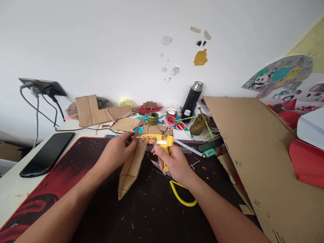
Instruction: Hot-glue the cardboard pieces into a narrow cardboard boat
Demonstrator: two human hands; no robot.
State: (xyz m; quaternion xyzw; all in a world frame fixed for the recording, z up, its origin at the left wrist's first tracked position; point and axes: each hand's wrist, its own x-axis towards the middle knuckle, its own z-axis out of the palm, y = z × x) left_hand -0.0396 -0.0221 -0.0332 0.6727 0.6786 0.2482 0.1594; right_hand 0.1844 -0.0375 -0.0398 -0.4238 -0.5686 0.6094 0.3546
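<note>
My left hand (117, 152) is closed on the upper end of a long pointed cardboard piece (131, 168), which stands on its lower tip on the black and red desk mat (76, 175). My right hand (174, 162) grips a yellow hot glue gun (158, 140). The gun's nozzle points left and touches the top of the cardboard near my left fingers. A glue stick (188, 147) juts from the gun's back, and its yellow cord (181, 197) loops down over the mat.
A large cardboard sheet (253, 158) leans at the right. A black phone (47, 153) lies at the left, near a wall plug (42, 87). Behind are paint jars (162, 118), a black flask (192, 98) and cardboard scraps (98, 113).
</note>
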